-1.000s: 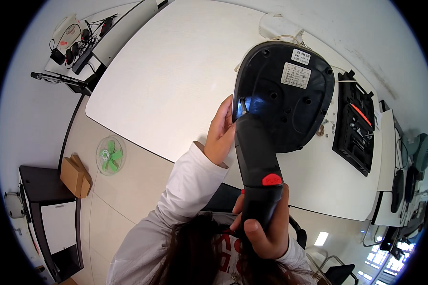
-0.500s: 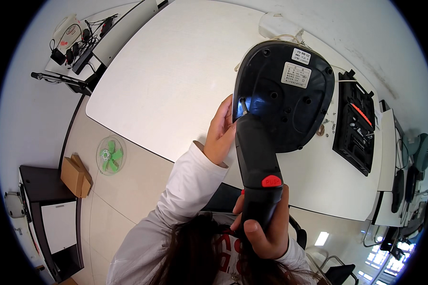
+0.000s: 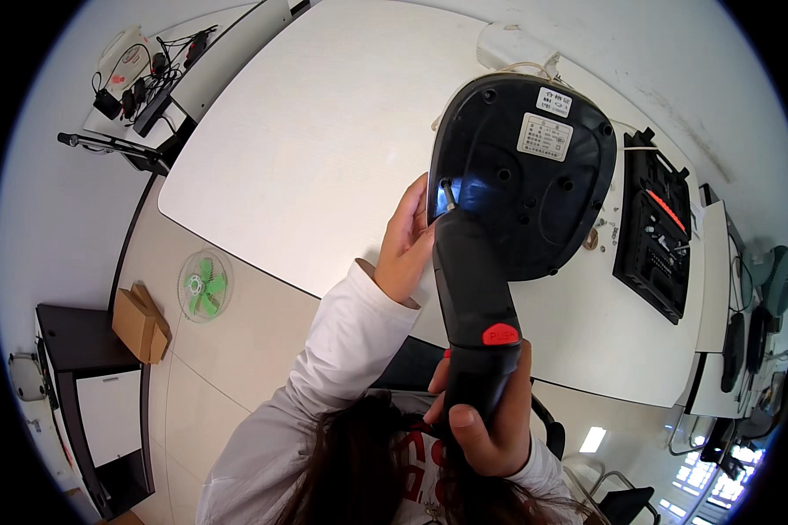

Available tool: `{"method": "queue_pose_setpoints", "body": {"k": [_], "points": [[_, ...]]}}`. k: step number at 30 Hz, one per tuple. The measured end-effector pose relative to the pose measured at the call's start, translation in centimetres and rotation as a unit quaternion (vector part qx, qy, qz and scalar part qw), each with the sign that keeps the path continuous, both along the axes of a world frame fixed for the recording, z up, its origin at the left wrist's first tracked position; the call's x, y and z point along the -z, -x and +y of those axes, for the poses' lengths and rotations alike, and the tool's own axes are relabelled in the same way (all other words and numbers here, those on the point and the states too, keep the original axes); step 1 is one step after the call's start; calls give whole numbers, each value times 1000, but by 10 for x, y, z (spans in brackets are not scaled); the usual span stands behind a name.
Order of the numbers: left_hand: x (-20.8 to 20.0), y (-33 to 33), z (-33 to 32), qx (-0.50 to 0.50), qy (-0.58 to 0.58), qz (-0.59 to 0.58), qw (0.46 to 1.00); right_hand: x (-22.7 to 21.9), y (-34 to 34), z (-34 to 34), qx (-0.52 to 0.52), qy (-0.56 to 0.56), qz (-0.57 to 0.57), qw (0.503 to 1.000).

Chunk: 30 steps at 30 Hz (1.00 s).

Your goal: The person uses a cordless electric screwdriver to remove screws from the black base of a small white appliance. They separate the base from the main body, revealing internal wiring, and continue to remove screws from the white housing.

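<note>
A rounded black base (image 3: 534,219) with several screw holes and two white labels faces up on the white table. My right hand (image 3: 490,420) is wrapped round the handle of a black cordless screwdriver (image 3: 474,280) with a red button. Its bit (image 3: 448,194) reaches into a hole near the base's left edge, lit by a bluish-white light. My left hand (image 3: 403,249) grips the left side of the base, thumb toward the tool's nose; some of its fingers are hidden behind the edge.
Right of the base lie small screws (image 3: 614,234) and an open black tool case (image 3: 655,227) with bits and an orange-red strip. A pale cable (image 3: 527,66) runs behind the base. On the floor at left are a green-bladed fan (image 3: 204,286) and brown cardboard boxes (image 3: 140,324).
</note>
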State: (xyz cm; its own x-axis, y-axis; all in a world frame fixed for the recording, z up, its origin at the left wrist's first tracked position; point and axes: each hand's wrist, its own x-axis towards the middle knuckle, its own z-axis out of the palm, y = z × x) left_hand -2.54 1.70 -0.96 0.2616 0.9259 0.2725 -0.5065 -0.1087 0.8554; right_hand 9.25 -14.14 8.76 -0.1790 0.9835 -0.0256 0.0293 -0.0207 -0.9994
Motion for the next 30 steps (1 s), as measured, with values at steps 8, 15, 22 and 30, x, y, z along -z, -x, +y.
{"method": "queue_pose_setpoints", "body": {"k": [8, 15, 22, 30], "points": [[0, -1, -3, -6, 29, -21, 999, -4, 4, 4, 3, -12, 38, 999], [-4, 0, -3, 0, 44, -44, 998, 1, 1, 0, -12, -5, 168, 986], [-14, 3, -7, -10, 74, -28, 997, 22, -22, -29, -25, -35, 240, 970], [-8, 5, -5, 36, 143, 9, 989, 38, -35, -69, 10, 20, 121, 992]]}}
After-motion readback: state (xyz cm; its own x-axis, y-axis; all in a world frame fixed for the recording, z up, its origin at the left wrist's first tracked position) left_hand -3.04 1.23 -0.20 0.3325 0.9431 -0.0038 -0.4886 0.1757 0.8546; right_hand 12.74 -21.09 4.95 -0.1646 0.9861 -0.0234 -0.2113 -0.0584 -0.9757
